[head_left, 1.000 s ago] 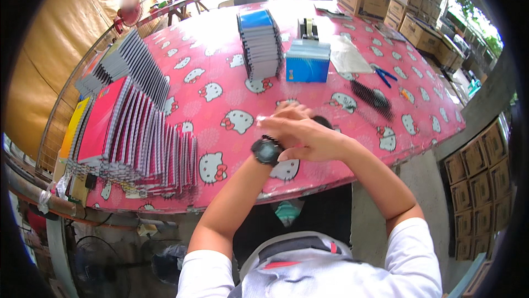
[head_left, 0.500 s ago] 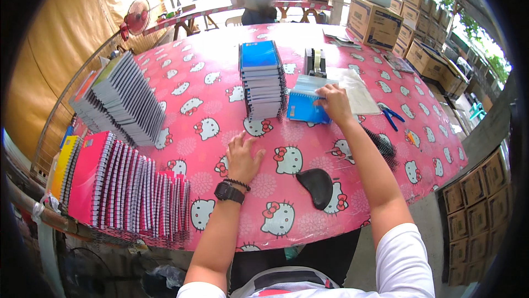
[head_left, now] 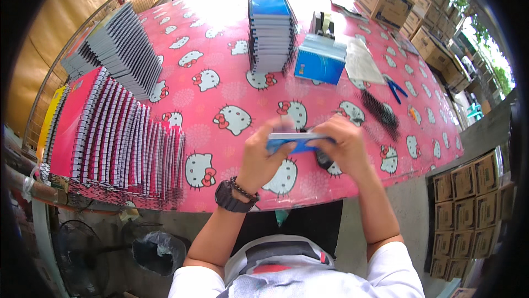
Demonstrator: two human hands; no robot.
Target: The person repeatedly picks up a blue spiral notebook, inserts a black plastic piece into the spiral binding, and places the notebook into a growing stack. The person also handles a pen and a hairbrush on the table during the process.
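Observation:
Between my two hands, above the table's near part, is a blue-covered notebook [head_left: 297, 145] tilted nearly edge-on. My left hand [head_left: 261, 153], wearing a black watch, grips its left end. On its right end, the fingers of my right hand [head_left: 343, 142] are closed. A black curved object [head_left: 325, 160] lies partly hidden beneath. Farther off stands a tall stack of blue spiral notebooks [head_left: 270, 36]. To its right is a lower blue pile [head_left: 320, 68], with a tape dispenser [head_left: 323, 25] behind it. Black binding coils [head_left: 380, 113] and blue-handled pliers [head_left: 395, 90] lie at the right.
Pink spiral notebooks [head_left: 113, 133] fill the table's left edge, beside a yellow one [head_left: 50, 122]. Behind them leans a stack of grey-edged spiral notebooks [head_left: 124, 50]. A pale sheet [head_left: 361, 60] lies at right. Cardboard boxes [head_left: 383, 1] stand beyond, others [head_left: 468, 204] at lower right.
My right hand has come back from the lower blue pile toward me. Both hands now hold a blue notebook between them. The view has tipped downward.

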